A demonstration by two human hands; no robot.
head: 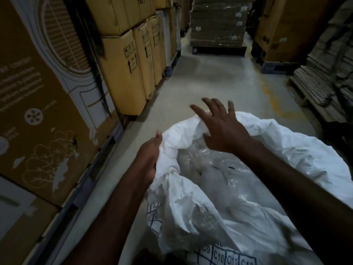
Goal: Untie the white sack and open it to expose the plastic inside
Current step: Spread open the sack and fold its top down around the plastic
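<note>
Two bare forearms reaching forward from the bottom edge. Left hand curled closed, thumb pointing up, fingers gripping a bunched fold of white sack at its left rim. Right hand higher and further forward, palm down, fingers spread wide and unclenched, hovering over the sack's far rim.

Floor: bare grey concrete aisle floor
Left: stacked tan cardboard cartons
Far end: wrapped brown pallet stack
Light: dim
</note>
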